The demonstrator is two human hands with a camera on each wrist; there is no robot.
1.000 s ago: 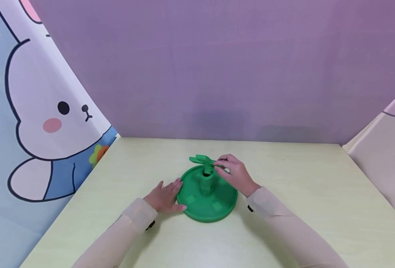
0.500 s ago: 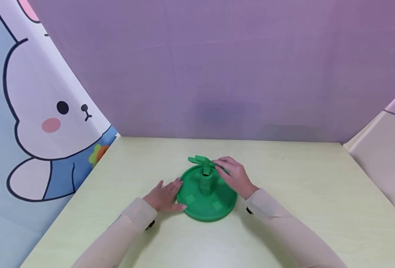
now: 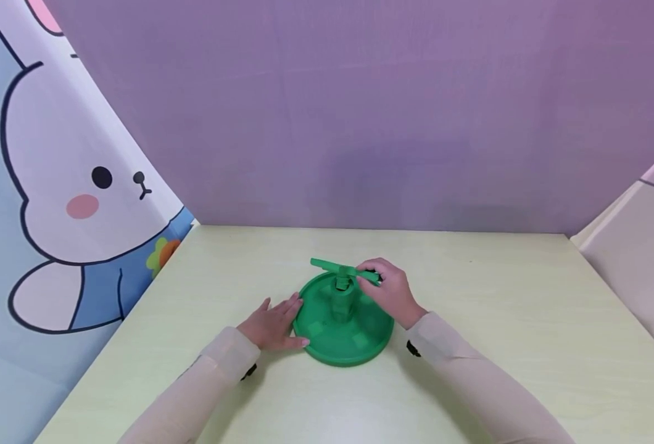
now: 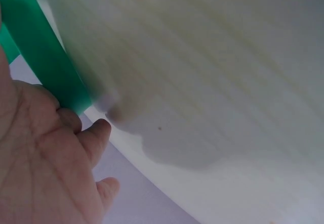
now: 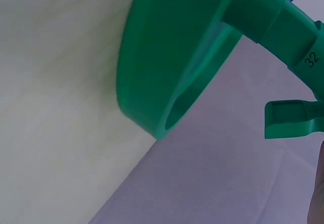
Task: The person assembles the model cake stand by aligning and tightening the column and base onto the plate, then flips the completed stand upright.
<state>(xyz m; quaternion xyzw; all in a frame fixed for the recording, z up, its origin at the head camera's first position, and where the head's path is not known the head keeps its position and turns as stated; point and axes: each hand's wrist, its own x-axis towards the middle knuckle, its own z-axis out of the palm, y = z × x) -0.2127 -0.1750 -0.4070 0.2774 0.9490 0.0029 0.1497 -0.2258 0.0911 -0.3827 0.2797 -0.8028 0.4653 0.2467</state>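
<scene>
A round green base point(image 3: 332, 351) with a raised rim lies on the table, and a hollow green post point(image 3: 342, 303) stands at its middle. My left hand point(image 3: 271, 325) rests at the base's left rim, fingers straight and thumb out over the edge. With thumb and fingers my right hand point(image 3: 390, 290) pinches the right arm of a green piece with arms point(image 3: 327, 265). Its short stem sits at the post's top; how deep it goes in I cannot tell. In the right wrist view, the post point(image 5: 283, 27) bears the number 32, and one arm of the piece point(image 5: 288, 119) sticks out.
A pale wood-look table point(image 3: 499, 320) carries the base. Behind it rises a purple cloth backdrop point(image 3: 388, 111). At the left hangs a cloth with a printed rabbit point(image 3: 82, 246), and another pale cloth point(image 3: 638, 265) is at the right.
The armed piece has turned at the post's top, so its left end now shows thin and edge-on. My right hand has shifted only slightly. The left hand keeps its place on the rim.
</scene>
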